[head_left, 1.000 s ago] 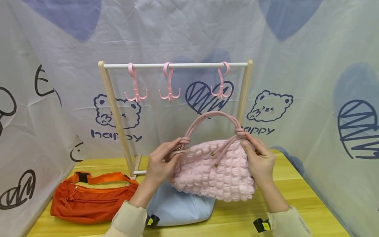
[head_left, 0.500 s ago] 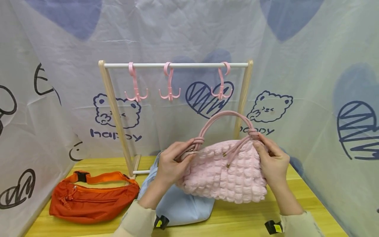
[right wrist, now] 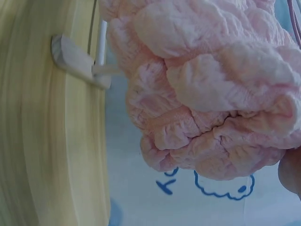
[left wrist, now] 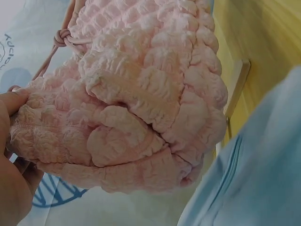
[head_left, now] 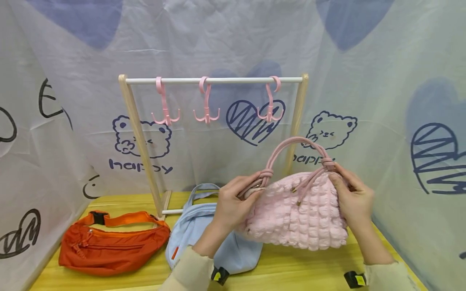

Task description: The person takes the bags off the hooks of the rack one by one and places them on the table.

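A pink puffy handbag [head_left: 302, 212] is held up above the table between both hands, its knotted handle [head_left: 296, 139] arching upward. My left hand [head_left: 234, 202] pinches the bag's left upper corner below the handle knot. At the opposite corner, my right hand [head_left: 353, 198] grips the bag just under the other knot. The left wrist view shows the bag's gathered side [left wrist: 127, 108] with fingers at the image's left edge. In the right wrist view the puffy fabric [right wrist: 211, 84] fills much of the picture, and only a bit of the hand shows.
Behind the bag stands a rack with a white rail [head_left: 236, 80] and three pink hooks, including the right one [head_left: 270, 109]. A light blue bag [head_left: 236, 252] lies partly behind the left forearm. An orange waist bag [head_left: 113, 248] rests left on the wooden table [head_left: 291, 270].
Both hands have carried the pink handbag to the right, at about the same height. More of the light blue bag, including its strap, now shows.
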`<action>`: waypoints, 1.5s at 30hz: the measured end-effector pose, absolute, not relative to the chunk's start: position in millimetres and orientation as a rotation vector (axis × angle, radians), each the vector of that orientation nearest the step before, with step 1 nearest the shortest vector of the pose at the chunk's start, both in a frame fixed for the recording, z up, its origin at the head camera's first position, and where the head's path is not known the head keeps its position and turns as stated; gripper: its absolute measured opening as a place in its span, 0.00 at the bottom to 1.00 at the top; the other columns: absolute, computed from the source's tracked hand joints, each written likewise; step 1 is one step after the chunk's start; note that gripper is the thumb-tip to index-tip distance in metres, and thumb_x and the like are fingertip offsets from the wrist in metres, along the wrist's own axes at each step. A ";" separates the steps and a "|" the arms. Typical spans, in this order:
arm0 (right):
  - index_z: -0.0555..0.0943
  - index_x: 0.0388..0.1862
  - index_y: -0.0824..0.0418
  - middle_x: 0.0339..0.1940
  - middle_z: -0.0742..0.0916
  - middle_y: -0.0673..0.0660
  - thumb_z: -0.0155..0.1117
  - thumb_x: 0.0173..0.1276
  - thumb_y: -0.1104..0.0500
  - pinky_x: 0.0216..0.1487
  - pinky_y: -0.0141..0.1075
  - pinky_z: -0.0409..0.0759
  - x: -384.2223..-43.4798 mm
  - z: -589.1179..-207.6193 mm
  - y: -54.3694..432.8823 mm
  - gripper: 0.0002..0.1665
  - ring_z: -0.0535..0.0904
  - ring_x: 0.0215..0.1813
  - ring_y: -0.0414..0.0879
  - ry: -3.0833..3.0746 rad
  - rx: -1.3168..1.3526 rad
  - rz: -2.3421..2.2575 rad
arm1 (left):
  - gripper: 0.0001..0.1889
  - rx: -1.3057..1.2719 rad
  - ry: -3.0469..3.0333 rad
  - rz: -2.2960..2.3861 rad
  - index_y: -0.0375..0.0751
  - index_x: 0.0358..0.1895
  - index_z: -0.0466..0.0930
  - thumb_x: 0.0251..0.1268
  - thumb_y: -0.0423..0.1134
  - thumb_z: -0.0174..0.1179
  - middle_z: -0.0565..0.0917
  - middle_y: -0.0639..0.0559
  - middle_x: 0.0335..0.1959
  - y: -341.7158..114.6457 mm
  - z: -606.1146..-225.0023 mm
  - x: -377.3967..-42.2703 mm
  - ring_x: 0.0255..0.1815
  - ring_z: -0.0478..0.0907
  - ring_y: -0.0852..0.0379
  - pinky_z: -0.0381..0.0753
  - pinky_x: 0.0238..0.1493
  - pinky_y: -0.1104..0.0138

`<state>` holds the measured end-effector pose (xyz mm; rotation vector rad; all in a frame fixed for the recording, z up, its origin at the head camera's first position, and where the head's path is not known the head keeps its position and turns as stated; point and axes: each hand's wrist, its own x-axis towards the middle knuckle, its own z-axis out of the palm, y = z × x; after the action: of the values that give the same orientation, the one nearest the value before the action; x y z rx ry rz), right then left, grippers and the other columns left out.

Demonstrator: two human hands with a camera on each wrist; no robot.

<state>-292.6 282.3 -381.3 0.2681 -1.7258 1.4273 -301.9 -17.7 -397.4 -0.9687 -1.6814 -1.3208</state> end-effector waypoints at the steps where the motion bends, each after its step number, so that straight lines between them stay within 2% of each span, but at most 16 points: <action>1: 0.85 0.57 0.72 0.47 0.91 0.41 0.69 0.66 0.77 0.46 0.19 0.81 -293.6 -381.7 285.7 0.20 0.86 0.49 0.33 -1.719 0.277 1.422 | 0.22 -0.965 -1.686 -1.329 0.33 0.59 0.86 0.59 0.27 0.75 0.90 0.44 0.45 -14.0 -398.2 -302.1 0.44 0.88 0.50 0.88 0.45 0.66; 5: 0.85 0.55 0.74 0.46 0.91 0.40 0.69 0.64 0.79 0.44 0.19 0.80 -296.0 -383.0 299.3 0.19 0.85 0.48 0.32 -1.723 0.295 1.369 | 0.22 -0.948 -1.713 -1.374 0.34 0.59 0.86 0.60 0.28 0.74 0.89 0.45 0.45 1.1 -401.4 -301.6 0.44 0.88 0.51 0.87 0.43 0.67; 12: 0.87 0.54 0.70 0.41 0.88 0.32 0.71 0.66 0.75 0.34 0.17 0.76 -295.4 -383.2 319.5 0.18 0.81 0.39 0.29 -1.829 0.200 1.280 | 0.23 -0.890 -1.794 -1.487 0.40 0.61 0.86 0.61 0.30 0.75 0.89 0.47 0.45 26.7 -406.9 -299.8 0.40 0.85 0.57 0.85 0.37 0.72; 18: 0.88 0.56 0.67 0.40 0.86 0.27 0.73 0.67 0.72 0.37 0.15 0.75 -297.3 -381.9 337.9 0.18 0.80 0.40 0.26 -1.935 0.122 1.205 | 0.24 -0.848 -1.853 -1.562 0.41 0.61 0.86 0.60 0.32 0.76 0.89 0.45 0.43 47.7 -410.3 -298.9 0.36 0.82 0.59 0.82 0.32 0.74; 24: 0.87 0.59 0.61 0.40 0.84 0.24 0.74 0.70 0.63 0.43 0.14 0.75 -303.6 -386.2 357.6 0.19 0.79 0.45 0.22 -2.065 0.015 1.171 | 0.24 -0.734 -1.946 -1.725 0.46 0.61 0.87 0.60 0.35 0.77 0.90 0.48 0.44 70.4 -412.1 -296.6 0.39 0.83 0.64 0.84 0.36 0.73; 30: 0.87 0.59 0.62 0.40 0.81 0.20 0.74 0.71 0.58 0.45 0.11 0.72 -311.8 -392.9 377.4 0.20 0.75 0.44 0.16 -2.147 0.009 1.102 | 0.23 -0.553 -2.018 -2.015 0.54 0.61 0.87 0.62 0.37 0.77 0.89 0.55 0.51 95.3 -416.9 -298.2 0.46 0.85 0.66 0.86 0.43 0.73; 35: 0.87 0.58 0.64 0.39 0.79 0.19 0.73 0.71 0.59 0.45 0.11 0.70 -318.8 -400.3 390.9 0.19 0.73 0.44 0.16 -2.188 0.021 1.032 | 0.23 -0.462 -2.025 -2.136 0.52 0.61 0.87 0.62 0.37 0.76 0.89 0.55 0.54 111.1 -422.9 -302.5 0.49 0.84 0.66 0.85 0.47 0.74; 37: 0.87 0.59 0.63 0.40 0.80 0.22 0.72 0.72 0.58 0.46 0.11 0.69 -321.4 -402.6 396.4 0.19 0.71 0.44 0.14 -2.220 0.021 0.993 | 0.23 -0.448 -2.041 -2.153 0.51 0.62 0.87 0.63 0.37 0.75 0.89 0.54 0.54 115.2 -425.7 -304.0 0.48 0.84 0.67 0.84 0.47 0.75; 40: 0.86 0.60 0.63 0.45 0.89 0.40 0.70 0.74 0.57 0.46 0.10 0.66 -325.6 -405.1 404.2 0.19 0.68 0.45 0.13 -2.280 0.030 0.903 | 0.23 -0.428 -2.068 -2.164 0.50 0.62 0.86 0.63 0.36 0.75 0.89 0.54 0.53 120.3 -431.2 -306.6 0.47 0.84 0.68 0.84 0.45 0.75; 41: 0.86 0.60 0.63 0.48 0.90 0.48 0.69 0.74 0.57 0.46 0.10 0.65 -326.9 -405.9 406.5 0.19 0.70 0.45 0.15 -2.300 0.034 0.872 | 0.23 -0.425 -2.074 -2.161 0.50 0.62 0.86 0.64 0.36 0.75 0.89 0.54 0.53 122.1 -433.4 -307.7 0.46 0.83 0.68 0.84 0.45 0.75; 43: 0.85 0.61 0.63 0.52 0.89 0.63 0.68 0.76 0.56 0.46 0.10 0.65 -330.5 -407.6 410.5 0.19 0.77 0.49 0.26 -2.339 0.046 0.828 | 0.23 -0.418 -2.076 -2.160 0.49 0.62 0.86 0.64 0.35 0.74 0.89 0.53 0.53 125.7 -438.7 -310.0 0.46 0.83 0.68 0.84 0.44 0.75; 45: 0.85 0.62 0.64 0.55 0.87 0.69 0.66 0.77 0.56 0.47 0.11 0.65 -334.3 -410.3 413.8 0.20 0.82 0.54 0.43 -2.373 0.054 0.815 | 0.22 -0.401 -2.071 -2.170 0.48 0.62 0.86 0.64 0.35 0.74 0.89 0.53 0.53 129.5 -443.4 -312.6 0.47 0.83 0.68 0.84 0.45 0.75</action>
<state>-334.3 413.8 -410.3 0.0536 -2.3731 0.8152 -312.6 129.5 -443.4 -0.4012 -2.0713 -2.1704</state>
